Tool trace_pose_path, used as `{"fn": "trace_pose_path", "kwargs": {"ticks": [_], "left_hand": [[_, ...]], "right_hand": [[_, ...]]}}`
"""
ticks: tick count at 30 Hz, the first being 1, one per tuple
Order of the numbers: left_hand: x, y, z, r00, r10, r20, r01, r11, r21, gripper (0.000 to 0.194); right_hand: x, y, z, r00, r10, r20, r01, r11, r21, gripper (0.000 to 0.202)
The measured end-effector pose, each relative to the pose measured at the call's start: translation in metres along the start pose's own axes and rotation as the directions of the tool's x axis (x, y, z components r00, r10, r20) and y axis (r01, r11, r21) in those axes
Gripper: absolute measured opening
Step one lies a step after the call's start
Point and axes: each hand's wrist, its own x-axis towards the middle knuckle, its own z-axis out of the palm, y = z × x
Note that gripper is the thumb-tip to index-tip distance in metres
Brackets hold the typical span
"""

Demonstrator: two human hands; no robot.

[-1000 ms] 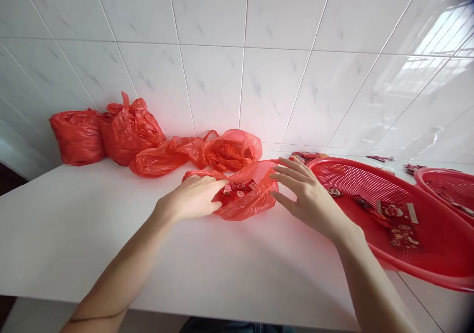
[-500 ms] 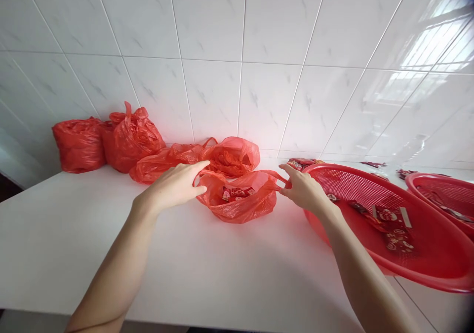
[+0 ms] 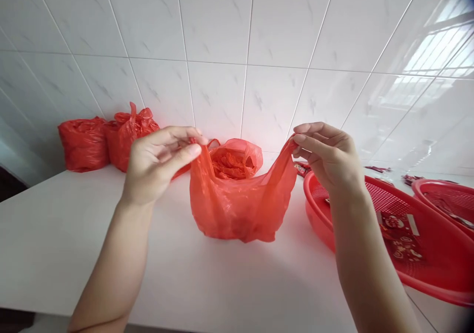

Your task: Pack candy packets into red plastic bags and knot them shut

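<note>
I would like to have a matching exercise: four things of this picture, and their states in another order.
1. Left hand
2. Right hand
3. Larger basket
4. Wall

A. Contains red packets
B. White and tiled
C. Holds the front bag by its basket-side handle
D. Holds that bag by its other handle

Pairs: 1-D, 2-C, 3-A, 4-B

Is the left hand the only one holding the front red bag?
No, the left hand pinches one handle of the front red bag and the right hand pinches the other.
</note>
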Motion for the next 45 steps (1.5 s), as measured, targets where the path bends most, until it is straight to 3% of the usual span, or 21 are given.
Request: {"fn": "trace_pose_path", "kwargs": {"ticks": [4,7,9,12,15,18,20,22,24,27,29,32,36,38,41,43,45], "left_hand": [[-0.011,0.003,0.024,0.985,0.013,0.173,-0.012,1.0,-0.012,0.036],[-0.02,0.006,0.044,0.983,-0.027,0.18,0.025,1.0,0.014,0.05],[-0.024,0.007,0.053,0.987,-0.054,0.15,0.05,0.998,0.033,0.046],[-0.026,0.008,0.057,0.992,-0.069,0.109,0.067,0.997,0.025,0.03],[-0.023,0.005,0.056,0.996,-0.08,0.038,0.079,0.997,0.021,0.025],[-0.02,0.002,0.058,0.996,-0.081,-0.047,0.082,0.997,0.01,0.023],[-0.019,0.0,0.059,0.994,-0.07,-0.079,0.07,0.998,-0.007,0.023],[-0.017,-0.001,0.059,0.995,-0.05,-0.087,0.048,0.999,-0.023,0.024],[-0.014,-0.001,0.053,0.997,-0.009,-0.07,0.007,1.0,-0.028,0.026],[-0.01,0.001,0.037,0.996,0.062,0.06,-0.058,0.996,-0.069,0.027],[-0.008,0.003,0.026,0.97,0.09,0.227,-0.053,0.985,-0.166,0.026],[-0.009,0.005,0.02,0.903,0.113,0.415,0.016,0.955,-0.296,0.027],[-0.01,-0.004,0.033,0.887,0.057,0.457,0.075,0.961,-0.266,0.026],[-0.009,-0.014,0.042,0.908,0.004,0.419,0.094,0.973,-0.213,0.024],[-0.008,-0.03,0.052,0.929,-0.062,0.364,0.136,0.974,-0.182,0.026],[-0.007,-0.037,0.055,0.925,-0.105,0.365,0.176,0.971,-0.165,0.031],[-0.007,-0.04,0.057,0.914,-0.15,0.378,0.209,0.971,-0.12,0.034]], "right_hand": [[-0.003,-0.012,0.031,0.984,0.015,0.177,-0.017,1.0,0.01,0.017],[-0.008,-0.026,0.056,0.949,-0.03,0.313,0.035,0.999,-0.008,0.022],[-0.012,-0.033,0.069,0.923,-0.078,0.377,0.088,0.996,-0.007,0.023],[-0.019,-0.032,0.077,0.917,-0.138,0.374,0.146,0.989,0.008,0.026],[-0.028,-0.015,0.073,0.943,-0.155,0.294,0.164,0.987,-0.005,0.046],[-0.038,0.011,0.066,0.931,-0.051,0.362,0.088,0.993,-0.084,0.068],[-0.044,0.027,0.063,0.912,0.062,0.407,-0.02,0.994,-0.106,0.048],[-0.047,0.041,0.062,0.92,0.171,0.353,-0.172,0.985,-0.028,0.028],[-0.045,0.05,0.063,0.93,0.262,0.26,-0.31,0.936,0.166,0.031],[-0.038,0.059,0.065,0.916,0.345,0.204,-0.401,0.811,0.426,0.035],[-0.035,0.061,0.067,0.911,0.365,0.19,-0.412,0.792,0.451,0.035],[-0.038,0.061,0.07,0.919,0.363,0.152,-0.392,0.884,0.257,0.032],[-0.048,0.052,0.075,0.931,0.292,0.218,-0.279,0.956,-0.089,0.004],[-0.051,0.044,0.076,0.891,0.29,0.349,-0.289,0.956,-0.058,0.005],[-0.05,0.035,0.074,0.797,0.332,0.505,-0.429,0.899,0.087,0.015],[-0.049,0.034,0.072,0.748,0.365,0.555,-0.51,0.851,0.128,0.02],[-0.047,0.038,0.071,0.732,0.383,0.563,-0.546,0.825,0.148,0.027]]}}
